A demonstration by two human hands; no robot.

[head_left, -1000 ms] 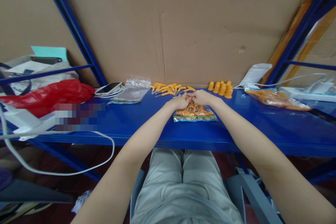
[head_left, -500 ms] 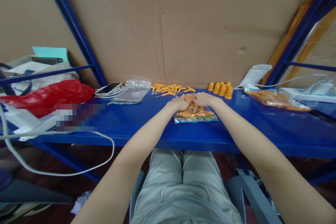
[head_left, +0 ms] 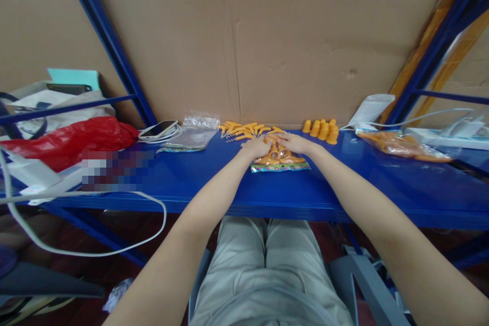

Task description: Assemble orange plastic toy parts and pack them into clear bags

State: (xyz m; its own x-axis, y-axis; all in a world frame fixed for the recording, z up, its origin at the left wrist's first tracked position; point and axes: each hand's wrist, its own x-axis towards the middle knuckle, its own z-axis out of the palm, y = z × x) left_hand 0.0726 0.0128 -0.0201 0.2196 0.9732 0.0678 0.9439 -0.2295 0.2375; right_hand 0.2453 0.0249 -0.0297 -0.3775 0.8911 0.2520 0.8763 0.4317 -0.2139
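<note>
A clear plastic bag of orange pieces [head_left: 280, 160] with a colourful bottom strip lies on the blue shelf [head_left: 229, 183]. My left hand [head_left: 258, 146] and my right hand [head_left: 292, 142] rest on its far end, fingers pinched at the bag's top edge. Just beyond the hands lies a loose heap of small orange pieces with metal chains [head_left: 248, 130]. To their right stands a cluster of orange cone-shaped pieces [head_left: 323, 129].
Left of the heap lie an empty clear bag [head_left: 193, 132], a phone with white cable [head_left: 158, 129] and a red bag [head_left: 72, 140]. Another filled bag [head_left: 401, 145] and a white pouch [head_left: 370, 107] lie at the right. Cardboard [head_left: 267, 41] backs the shelf.
Both hands and the bag have shifted slightly away from me and to the left, closer to the loose orange heap.
</note>
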